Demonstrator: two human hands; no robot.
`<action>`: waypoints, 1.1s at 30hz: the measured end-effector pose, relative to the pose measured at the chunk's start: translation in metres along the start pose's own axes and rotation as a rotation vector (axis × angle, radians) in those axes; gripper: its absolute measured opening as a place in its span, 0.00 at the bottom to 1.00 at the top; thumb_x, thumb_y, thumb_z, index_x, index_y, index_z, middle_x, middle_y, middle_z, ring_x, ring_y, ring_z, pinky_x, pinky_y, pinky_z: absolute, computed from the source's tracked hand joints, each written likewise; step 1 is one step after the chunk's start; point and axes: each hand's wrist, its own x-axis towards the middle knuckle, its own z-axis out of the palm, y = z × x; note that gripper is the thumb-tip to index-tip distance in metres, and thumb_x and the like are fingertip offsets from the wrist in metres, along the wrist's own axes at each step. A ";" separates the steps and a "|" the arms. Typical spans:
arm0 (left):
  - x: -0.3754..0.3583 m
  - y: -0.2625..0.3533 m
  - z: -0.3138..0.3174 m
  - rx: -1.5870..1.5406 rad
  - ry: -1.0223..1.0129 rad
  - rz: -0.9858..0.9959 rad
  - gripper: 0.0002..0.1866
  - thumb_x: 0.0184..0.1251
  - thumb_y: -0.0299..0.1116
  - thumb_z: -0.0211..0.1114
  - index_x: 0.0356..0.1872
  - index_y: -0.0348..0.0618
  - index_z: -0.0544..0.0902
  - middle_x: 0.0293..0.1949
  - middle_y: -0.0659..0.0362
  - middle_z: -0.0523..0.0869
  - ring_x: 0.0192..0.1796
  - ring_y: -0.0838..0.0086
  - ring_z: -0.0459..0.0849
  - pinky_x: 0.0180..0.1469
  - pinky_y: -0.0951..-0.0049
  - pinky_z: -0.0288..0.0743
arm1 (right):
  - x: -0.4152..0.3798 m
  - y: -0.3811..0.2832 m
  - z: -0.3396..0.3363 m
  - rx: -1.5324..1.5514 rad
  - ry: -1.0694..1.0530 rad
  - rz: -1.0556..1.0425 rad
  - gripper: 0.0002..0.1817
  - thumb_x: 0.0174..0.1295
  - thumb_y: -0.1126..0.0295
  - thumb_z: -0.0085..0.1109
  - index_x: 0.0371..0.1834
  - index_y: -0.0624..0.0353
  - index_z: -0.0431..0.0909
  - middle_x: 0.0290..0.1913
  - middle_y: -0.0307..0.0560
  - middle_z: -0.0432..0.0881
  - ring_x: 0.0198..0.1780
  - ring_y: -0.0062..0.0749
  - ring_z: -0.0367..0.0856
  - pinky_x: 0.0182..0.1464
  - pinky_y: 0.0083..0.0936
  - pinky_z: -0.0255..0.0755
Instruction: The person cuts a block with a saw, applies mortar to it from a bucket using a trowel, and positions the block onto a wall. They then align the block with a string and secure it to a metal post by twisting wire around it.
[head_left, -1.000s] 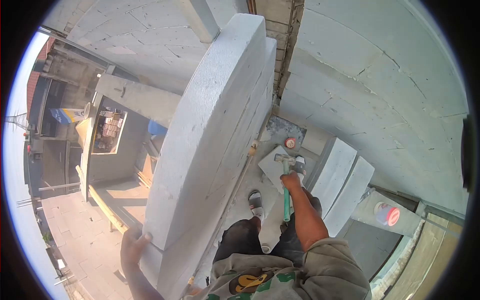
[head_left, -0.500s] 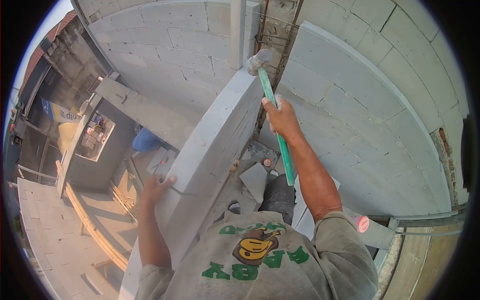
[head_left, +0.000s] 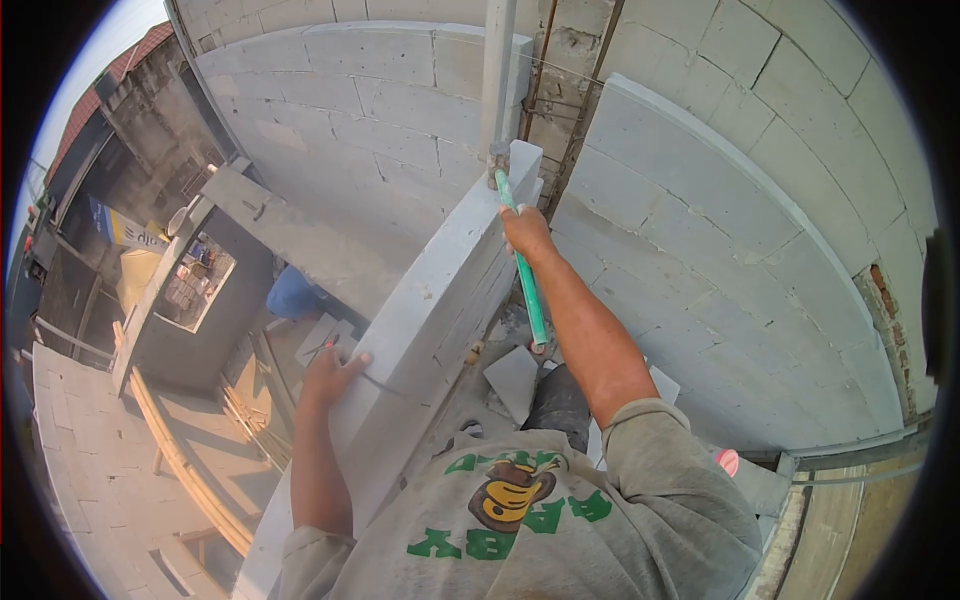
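My right hand (head_left: 527, 230) is wrapped round the green handle of a hammer (head_left: 532, 303), gripping it near the head. The grey hammer head (head_left: 498, 160) is at the far end of a pale grey block wall (head_left: 440, 265), right by a white upright post (head_left: 497, 85). My left hand (head_left: 335, 378) lies against the left edge of the same wall, close to a joint between two blocks. Its thumb reaches onto the top face and its fingers are spread apart.
Taller block walls (head_left: 690, 260) rise at right and behind. Below my arms lies a loose block piece (head_left: 512, 383) on the floor. To the left are a concrete ledge (head_left: 300, 225), a blue object (head_left: 292, 292) and wooden strips (head_left: 185, 455). A thin string crosses near the post.
The hammer head has come down and left, from above the wall's far end to its top by the post. My left hand stays at the wall edge; the camera view has shifted slightly.
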 end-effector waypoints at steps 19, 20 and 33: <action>0.002 -0.004 0.005 -0.054 0.016 -0.042 0.33 0.54 0.60 0.72 0.35 0.31 0.83 0.30 0.46 0.85 0.36 0.60 0.86 0.42 0.62 0.76 | 0.000 -0.038 -0.009 -0.297 -0.032 0.058 0.25 0.72 0.54 0.47 0.45 0.72 0.76 0.33 0.63 0.85 0.34 0.55 0.87 0.44 0.44 0.78; 0.004 -0.009 0.007 -0.055 0.020 -0.034 0.33 0.54 0.60 0.72 0.35 0.31 0.83 0.30 0.46 0.85 0.36 0.60 0.86 0.42 0.62 0.76 | -0.003 -0.036 -0.007 -0.296 -0.024 0.052 0.25 0.72 0.54 0.47 0.45 0.72 0.76 0.33 0.63 0.85 0.34 0.55 0.87 0.44 0.44 0.78; 0.001 -0.002 -0.002 -0.027 -0.011 0.039 0.33 0.56 0.57 0.71 0.39 0.28 0.83 0.33 0.42 0.87 0.40 0.57 0.87 0.44 0.60 0.76 | -0.109 0.086 -0.046 0.101 0.100 0.130 0.21 0.65 0.58 0.60 0.36 0.71 0.75 0.23 0.51 0.79 0.18 0.35 0.79 0.23 0.33 0.73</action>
